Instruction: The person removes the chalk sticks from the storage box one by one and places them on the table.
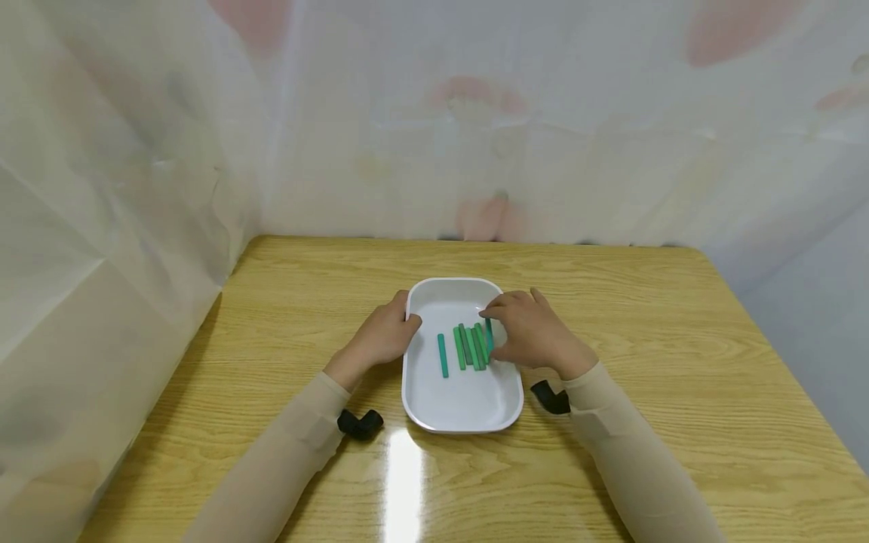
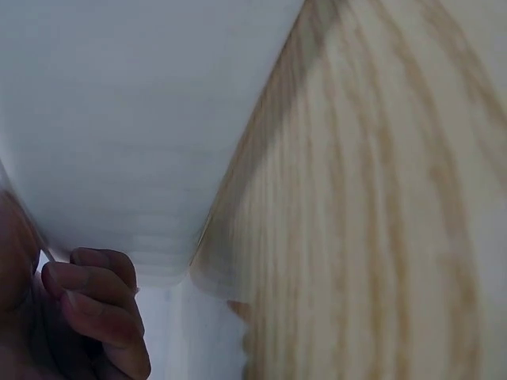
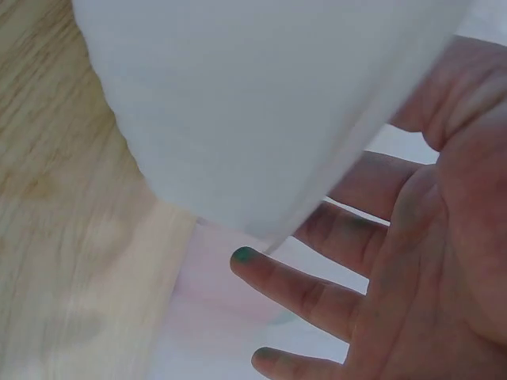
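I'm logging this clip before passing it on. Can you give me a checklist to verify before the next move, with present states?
1. Left hand holding the white tray: ok, gripped at its left side.
2. Right hand holding a stick: ok, it pinches a teal stick.
3. Held stick clear of the row of green sticks: cannot tell, they sit very close.
4. All sticks together: not ok, another teal stick lies apart at left.
5. Right fingertips clean: not ok, one fingertip shows green.
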### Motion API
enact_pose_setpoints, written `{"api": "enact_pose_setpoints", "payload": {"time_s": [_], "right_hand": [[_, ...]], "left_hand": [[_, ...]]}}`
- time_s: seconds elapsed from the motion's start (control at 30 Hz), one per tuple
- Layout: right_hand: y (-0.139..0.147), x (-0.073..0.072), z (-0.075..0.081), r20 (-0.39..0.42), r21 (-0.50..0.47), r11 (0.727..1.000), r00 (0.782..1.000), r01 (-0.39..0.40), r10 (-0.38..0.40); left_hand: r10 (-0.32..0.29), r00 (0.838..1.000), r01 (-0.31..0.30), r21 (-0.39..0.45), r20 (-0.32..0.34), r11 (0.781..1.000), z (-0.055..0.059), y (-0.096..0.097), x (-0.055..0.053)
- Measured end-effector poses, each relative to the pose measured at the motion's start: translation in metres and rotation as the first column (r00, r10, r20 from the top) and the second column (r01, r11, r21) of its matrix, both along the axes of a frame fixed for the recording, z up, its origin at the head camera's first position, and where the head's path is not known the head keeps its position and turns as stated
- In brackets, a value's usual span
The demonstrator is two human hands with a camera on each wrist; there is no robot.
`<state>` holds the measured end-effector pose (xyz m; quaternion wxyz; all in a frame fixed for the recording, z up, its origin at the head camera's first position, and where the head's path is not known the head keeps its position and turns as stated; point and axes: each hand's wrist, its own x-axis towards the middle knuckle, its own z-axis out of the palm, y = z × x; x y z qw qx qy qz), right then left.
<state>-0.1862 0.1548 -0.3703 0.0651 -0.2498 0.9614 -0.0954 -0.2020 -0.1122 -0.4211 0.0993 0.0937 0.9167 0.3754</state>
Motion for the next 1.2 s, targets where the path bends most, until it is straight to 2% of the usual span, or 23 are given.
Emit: {"api": "enact_pose_setpoints", "payload": {"time_s": [0.4,1.2], "right_hand": [[0.006,0.003,0.012,-0.006,-0.059,0.998,1.000,-0.006,0.006],[0.010,0.001,0.018,-0.064,-0.149,0.988,0.997,-0.048,0.039]], "left_hand": [[0.016,1.000,-0.017,-0.019,-0.008,1.000,-0.001,0.000,0.000],[0.026,1.000,-0.026,-0.025,0.006,0.999,-0.001,0.001,0.001]]}}
